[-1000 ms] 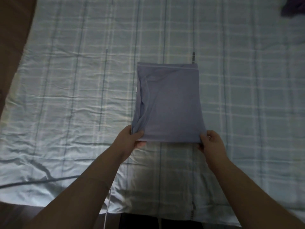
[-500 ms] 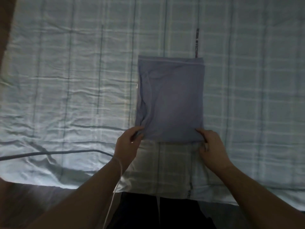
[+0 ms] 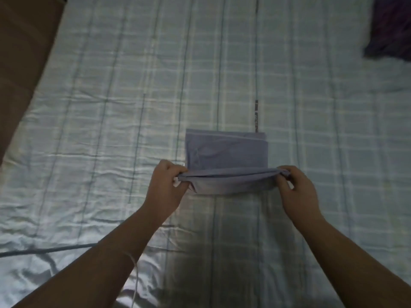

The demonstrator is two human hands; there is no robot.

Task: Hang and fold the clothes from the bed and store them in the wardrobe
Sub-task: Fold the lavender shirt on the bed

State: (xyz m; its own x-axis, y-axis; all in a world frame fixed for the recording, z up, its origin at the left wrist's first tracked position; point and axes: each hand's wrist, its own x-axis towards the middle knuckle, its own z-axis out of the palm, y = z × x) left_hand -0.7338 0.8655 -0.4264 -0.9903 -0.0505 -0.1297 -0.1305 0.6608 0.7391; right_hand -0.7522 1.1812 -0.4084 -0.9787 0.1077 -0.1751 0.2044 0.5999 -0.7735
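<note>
A blue-grey garment [image 3: 226,152], folded into a rectangle, lies in the middle of the bed [image 3: 111,130]. Its near edge is lifted off the sheet and carried toward the far edge, so the cloth is doubling over. My left hand [image 3: 166,185] pinches the lifted left corner. My right hand [image 3: 295,187] pinches the lifted right corner. The far half of the garment rests flat on the sheet.
The bed has a pale blue checked sheet with wrinkles. A dark purple cloth [image 3: 391,27] lies at the far right corner. A brown surface [image 3: 20,52] borders the bed on the left. A thin cable [image 3: 44,250] crosses the sheet near the front left.
Both hands have lifted the garment's near edge and moved it away from me, folding the cloth in half. The view has shifted so more of the bed shows.
</note>
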